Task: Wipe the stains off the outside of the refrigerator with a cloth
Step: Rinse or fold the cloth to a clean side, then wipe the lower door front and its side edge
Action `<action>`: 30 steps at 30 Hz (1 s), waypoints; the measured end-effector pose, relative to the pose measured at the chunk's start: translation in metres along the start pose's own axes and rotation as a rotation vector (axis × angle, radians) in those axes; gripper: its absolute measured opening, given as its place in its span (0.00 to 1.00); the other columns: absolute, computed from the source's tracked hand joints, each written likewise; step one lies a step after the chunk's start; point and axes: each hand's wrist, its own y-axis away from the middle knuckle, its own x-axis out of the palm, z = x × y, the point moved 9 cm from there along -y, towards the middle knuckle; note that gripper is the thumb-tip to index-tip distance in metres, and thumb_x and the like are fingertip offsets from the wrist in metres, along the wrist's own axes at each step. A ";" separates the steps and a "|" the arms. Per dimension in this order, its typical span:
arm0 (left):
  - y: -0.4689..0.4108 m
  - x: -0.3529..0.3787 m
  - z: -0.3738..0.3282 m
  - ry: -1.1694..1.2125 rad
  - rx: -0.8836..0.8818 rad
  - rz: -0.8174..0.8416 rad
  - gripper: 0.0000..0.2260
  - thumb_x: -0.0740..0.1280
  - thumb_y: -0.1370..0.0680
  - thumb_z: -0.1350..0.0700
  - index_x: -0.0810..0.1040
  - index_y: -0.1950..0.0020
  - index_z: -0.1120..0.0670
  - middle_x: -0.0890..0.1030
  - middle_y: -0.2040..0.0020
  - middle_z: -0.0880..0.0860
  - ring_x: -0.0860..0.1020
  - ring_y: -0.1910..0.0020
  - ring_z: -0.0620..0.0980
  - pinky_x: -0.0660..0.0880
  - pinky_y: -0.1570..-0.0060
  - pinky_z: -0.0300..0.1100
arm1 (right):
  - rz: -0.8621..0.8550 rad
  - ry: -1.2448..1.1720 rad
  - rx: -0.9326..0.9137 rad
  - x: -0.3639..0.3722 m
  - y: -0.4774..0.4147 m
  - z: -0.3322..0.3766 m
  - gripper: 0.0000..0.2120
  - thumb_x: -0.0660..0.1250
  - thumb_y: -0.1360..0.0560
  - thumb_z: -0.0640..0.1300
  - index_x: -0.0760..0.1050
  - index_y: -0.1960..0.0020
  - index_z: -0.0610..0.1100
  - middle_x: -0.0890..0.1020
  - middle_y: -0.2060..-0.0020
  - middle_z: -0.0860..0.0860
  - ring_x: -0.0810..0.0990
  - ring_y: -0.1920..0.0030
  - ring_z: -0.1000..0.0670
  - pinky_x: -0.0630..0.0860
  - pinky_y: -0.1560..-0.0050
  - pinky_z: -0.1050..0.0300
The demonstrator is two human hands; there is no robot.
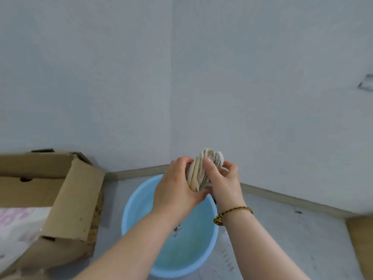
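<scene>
1. Two things are cut off: a cardboard box point(76, 199) runs out past the left edge, and a brown shape point(361, 239) at the right edge is too cropped to identify.
2. White, pink-printed material point(20, 225) lies in the box; its print is blurred. A dark mark point(366, 81) high on the right wall is also unreadable.
3. The hands hide the far rim of the blue basin point(129, 215), and a small picture on its bottom is too small to make out.
4. The floor point(272, 229) is grey. Two pale grey walls point(121, 77) meet in a corner, with a skirting board point(282, 197) along their foot.
5. The basin stands on the floor near that corner, just beside the box.
6. The left hand point(177, 186) and right hand point(224, 178) are together, fingers curled tight around a bunched cloth point(212, 156).
7. The cloth is off-white with a yellow stripe, held above the basin's far rim.
8. A braided bracelet point(232, 213) circles the right wrist.
</scene>
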 end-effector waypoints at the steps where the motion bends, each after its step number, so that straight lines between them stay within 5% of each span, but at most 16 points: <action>1: 0.007 -0.011 -0.027 0.043 0.032 0.015 0.23 0.74 0.35 0.48 0.66 0.45 0.43 0.69 0.50 0.41 0.73 0.49 0.44 0.69 0.55 0.37 | -0.044 -0.039 -0.011 -0.005 0.013 0.026 0.15 0.67 0.27 0.45 0.64 0.46 0.46 0.76 0.54 0.50 0.78 0.55 0.52 0.77 0.51 0.54; 4: 0.023 -0.046 -0.117 0.209 0.150 0.059 0.23 0.77 0.37 0.52 0.64 0.55 0.38 0.70 0.53 0.39 0.73 0.49 0.44 0.72 0.51 0.37 | -0.125 -0.193 -0.091 -0.027 0.056 0.110 0.07 0.65 0.26 0.42 0.67 0.50 0.46 0.78 0.57 0.49 0.79 0.60 0.52 0.78 0.59 0.57; 8: 0.050 -0.065 -0.209 0.323 0.287 0.214 0.22 0.77 0.36 0.55 0.68 0.54 0.37 0.72 0.50 0.40 0.74 0.49 0.43 0.74 0.49 0.38 | -0.242 -0.283 -0.206 -0.068 0.111 0.194 0.10 0.63 0.25 0.46 0.67 0.46 0.44 0.77 0.63 0.51 0.77 0.62 0.54 0.75 0.58 0.56; 14: 0.114 -0.063 -0.296 0.597 0.333 0.425 0.12 0.71 0.30 0.62 0.76 0.51 0.48 0.80 0.57 0.45 0.77 0.64 0.33 0.72 0.67 0.26 | -0.389 -0.269 -0.381 -0.138 0.205 0.259 0.05 0.60 0.23 0.46 0.68 0.49 0.46 0.75 0.61 0.50 0.75 0.59 0.52 0.75 0.61 0.59; 18: 0.173 -0.038 -0.335 0.652 0.321 0.606 0.06 0.66 0.25 0.58 0.77 0.53 0.47 0.81 0.54 0.46 0.79 0.56 0.40 0.75 0.60 0.29 | -0.455 -0.266 -0.433 -0.189 0.282 0.272 0.01 0.60 0.23 0.45 0.70 0.52 0.49 0.75 0.61 0.50 0.75 0.61 0.53 0.75 0.64 0.62; 20: 0.214 -0.014 -0.352 0.672 0.278 0.699 0.06 0.62 0.22 0.57 0.78 0.54 0.48 0.81 0.55 0.49 0.79 0.54 0.48 0.74 0.53 0.37 | -0.526 -0.231 -0.466 -0.227 0.333 0.268 0.01 0.62 0.24 0.46 0.71 0.54 0.49 0.76 0.60 0.50 0.77 0.60 0.52 0.77 0.58 0.55; 22: 0.262 0.014 -0.366 0.715 0.175 0.795 0.09 0.58 0.21 0.57 0.78 0.55 0.52 0.81 0.58 0.53 0.77 0.58 0.51 0.72 0.57 0.42 | -0.583 -0.179 -0.480 -0.264 0.384 0.260 0.02 0.64 0.25 0.47 0.73 0.54 0.50 0.78 0.57 0.48 0.78 0.56 0.49 0.79 0.51 0.49; 26: 0.372 0.066 -0.399 0.750 0.055 1.037 0.11 0.55 0.20 0.57 0.77 0.50 0.57 0.80 0.59 0.55 0.77 0.60 0.52 0.72 0.60 0.44 | -0.825 -0.061 -0.495 -0.338 0.490 0.246 0.02 0.62 0.24 0.48 0.71 0.54 0.51 0.77 0.59 0.52 0.77 0.61 0.56 0.76 0.65 0.68; 30: 0.487 0.096 -0.440 0.519 0.283 1.179 0.10 0.62 0.25 0.43 0.72 0.50 0.47 0.80 0.51 0.51 0.79 0.52 0.49 0.77 0.53 0.44 | -0.994 0.030 -0.417 -0.399 0.590 0.221 0.08 0.58 0.22 0.51 0.70 0.48 0.48 0.77 0.55 0.53 0.75 0.56 0.56 0.72 0.57 0.63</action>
